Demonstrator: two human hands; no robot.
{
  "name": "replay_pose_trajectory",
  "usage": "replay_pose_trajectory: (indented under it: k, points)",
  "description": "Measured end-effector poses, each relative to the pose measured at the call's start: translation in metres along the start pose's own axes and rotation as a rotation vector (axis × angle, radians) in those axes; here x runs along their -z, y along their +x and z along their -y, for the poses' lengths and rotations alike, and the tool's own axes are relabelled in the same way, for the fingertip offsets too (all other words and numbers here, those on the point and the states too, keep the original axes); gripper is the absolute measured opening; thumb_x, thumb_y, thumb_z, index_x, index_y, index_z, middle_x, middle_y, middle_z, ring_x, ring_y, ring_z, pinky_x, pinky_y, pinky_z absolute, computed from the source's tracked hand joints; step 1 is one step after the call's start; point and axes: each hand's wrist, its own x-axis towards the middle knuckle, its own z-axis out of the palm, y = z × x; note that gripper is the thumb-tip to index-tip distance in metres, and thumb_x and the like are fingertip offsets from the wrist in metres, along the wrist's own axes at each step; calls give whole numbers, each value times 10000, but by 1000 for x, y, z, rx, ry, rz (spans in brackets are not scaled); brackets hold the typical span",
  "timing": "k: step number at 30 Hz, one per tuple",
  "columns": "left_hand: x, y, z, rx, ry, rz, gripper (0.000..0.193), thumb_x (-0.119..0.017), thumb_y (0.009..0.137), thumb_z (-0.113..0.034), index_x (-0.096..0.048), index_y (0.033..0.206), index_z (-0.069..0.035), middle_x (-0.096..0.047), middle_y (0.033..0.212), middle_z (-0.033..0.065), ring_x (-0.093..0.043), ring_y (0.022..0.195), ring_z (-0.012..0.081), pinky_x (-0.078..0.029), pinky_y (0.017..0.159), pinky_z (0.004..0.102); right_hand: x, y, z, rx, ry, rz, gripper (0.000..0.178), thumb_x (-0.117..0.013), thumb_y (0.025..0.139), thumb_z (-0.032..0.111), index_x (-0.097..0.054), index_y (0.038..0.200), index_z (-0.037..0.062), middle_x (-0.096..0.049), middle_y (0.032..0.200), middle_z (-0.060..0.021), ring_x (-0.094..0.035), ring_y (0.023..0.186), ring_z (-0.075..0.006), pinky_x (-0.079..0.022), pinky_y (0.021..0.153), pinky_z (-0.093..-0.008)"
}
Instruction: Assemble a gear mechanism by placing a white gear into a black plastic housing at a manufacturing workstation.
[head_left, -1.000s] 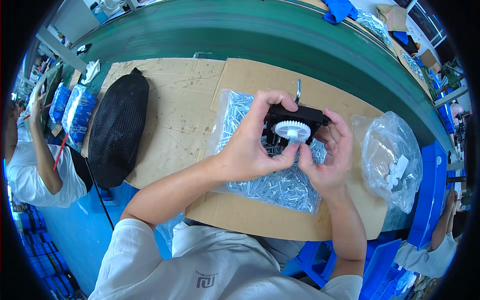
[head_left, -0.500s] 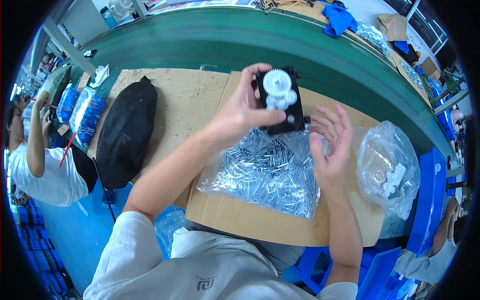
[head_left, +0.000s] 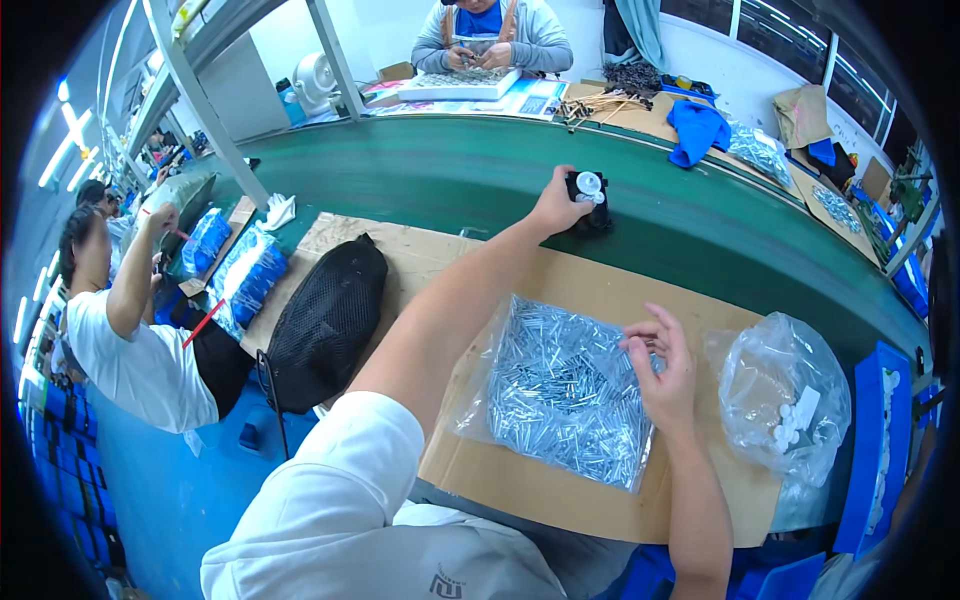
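Observation:
My left hand (head_left: pixel 561 204) is stretched far forward over the green conveyor belt, closed on a small black gearbox (head_left: pixel 597 219) with white plastic gears (head_left: pixel 590 186) on top. Whether the gearbox touches the belt, I cannot tell. My right hand (head_left: pixel 664 372) hovers at the upper right edge of a clear plastic bag of metal pins (head_left: pixel 570 390), its fingers loosely curled and apart, with nothing in them. That bag lies spread on a sheet of cardboard (head_left: pixel 540 492) in front of me.
Right of the pins stands a clear bag (head_left: pixel 785 395) with a few white gears. A black mesh bag (head_left: pixel 328 325) lies left. The green belt (head_left: pixel 420 165) crosses beyond the cardboard. A blue bin (head_left: pixel 870 455) is at far right. People work across the belt and at left.
My left hand has carried the gearbox forward, away from me, from above the pins to over the belt. My right hand has stayed near the pins. The view has tilted up.

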Motion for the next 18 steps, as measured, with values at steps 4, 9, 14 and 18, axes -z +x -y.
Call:
replay_pose_trajectory:
  k: [4,9,14,18]
  points:
    - [15,-6,8,-196,405,-84,595,-709,830,-200,-424,1322,-26,-556,1125,207,-585,1039,359,-474,943,426,3,-2,2,-36,-6,29,381,-561,945,21,-493,1318,-17,-667,999,-114,-650,852,-184,-525,814,-285]
    - [33,-62,-24,-690,503,1,398,-664,853,-159,-566,1223,-51,-595,1128,134,-590,1026,306,-491,881,380,-3,-4,4,-82,-25,62,310,-544,964,19,-536,1271,-25,-667,988,-111,-637,844,-175,-529,794,-279]
    - [28,-98,-24,-402,-44,146,147,-595,847,-106,-678,947,-37,-656,864,62,-528,621,171,-465,602,314,-4,-6,8,-131,1,42,248,-521,981,19,-574,1217,-37,-666,960,-96,-625,821,-165,-532,781,-271]
    - [32,-103,-20,-330,-181,53,141,-565,837,-88,-682,889,-28,-633,709,47,-455,547,143,-417,545,289,-10,-6,14,-95,-40,78,237,-511,969,-4,-588,1192,-31,-659,1004,-109,-621,859,-170,-531,780,-266]
